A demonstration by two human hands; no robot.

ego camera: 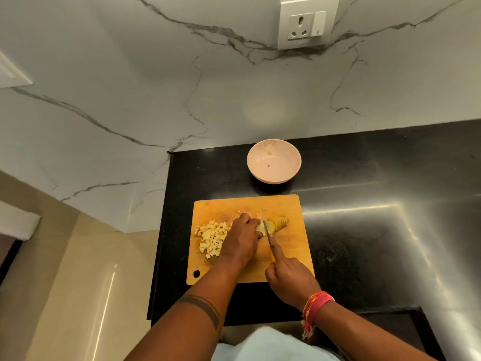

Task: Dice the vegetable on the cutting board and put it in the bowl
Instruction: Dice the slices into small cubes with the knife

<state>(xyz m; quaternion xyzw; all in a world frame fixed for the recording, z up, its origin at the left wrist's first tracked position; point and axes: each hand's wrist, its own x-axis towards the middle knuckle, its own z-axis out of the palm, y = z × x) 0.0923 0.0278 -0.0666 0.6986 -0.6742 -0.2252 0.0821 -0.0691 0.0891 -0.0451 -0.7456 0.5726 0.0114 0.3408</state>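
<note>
A wooden cutting board (229,207) lies on the black counter. On its left part sits a heap of pale diced potato (210,237). Near the board's middle lies a sliced potato piece (279,222) with skin on its right side. My left hand (240,239) presses down on the potato's left end, fingers curled over it. My right hand (289,278) grips a knife (266,229), index finger stretched along its spine, and the blade rests in the potato beside my left fingers. A pale pink bowl (273,162) stands beyond the board, holding only a tiny scrap.
The black counter (364,217) extends to the right and ends at its left edge (162,230), with a beige floor below. A white marble wall with a socket plate (307,23) rises behind the bowl.
</note>
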